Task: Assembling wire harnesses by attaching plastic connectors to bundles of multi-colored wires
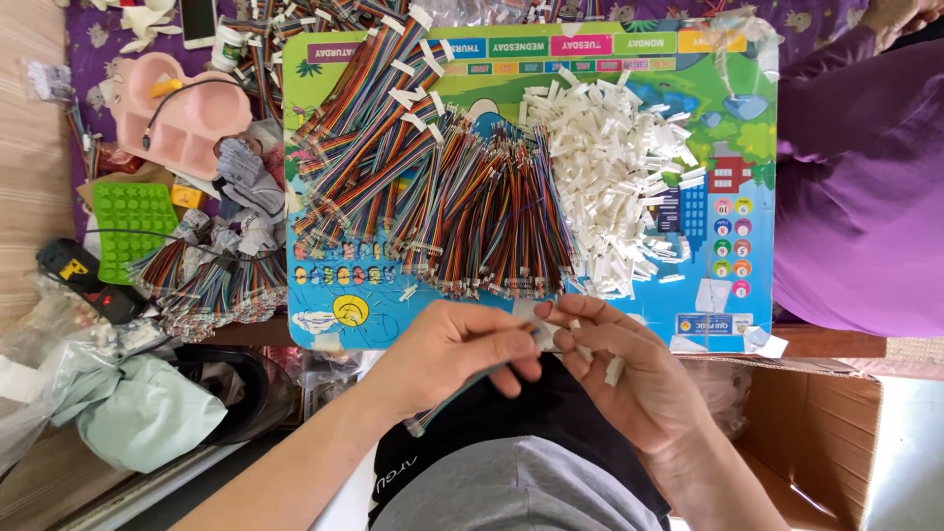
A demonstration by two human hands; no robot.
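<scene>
My left hand (454, 350) pinches a short multicoloured ribbon cable (454, 395) that trails down toward my lap. My right hand (621, 366) holds a small white plastic connector (544, 335) against the cable's end, with another white piece (614, 371) tucked between its fingers. Both hands meet just below the near edge of a colourful printed lap table (723, 147). On the table lies a big heap of rainbow cables (462, 206) and a pile of white connectors (615, 187).
A person in a purple sleeve (855, 187) sits at the right. A cardboard box (816, 433) stands lower right. At the left are more cable bundles (211, 280), a green mould tray (133, 221), a pink tray (177, 118), a black glue gun (84, 278) and plastic bags (118, 403).
</scene>
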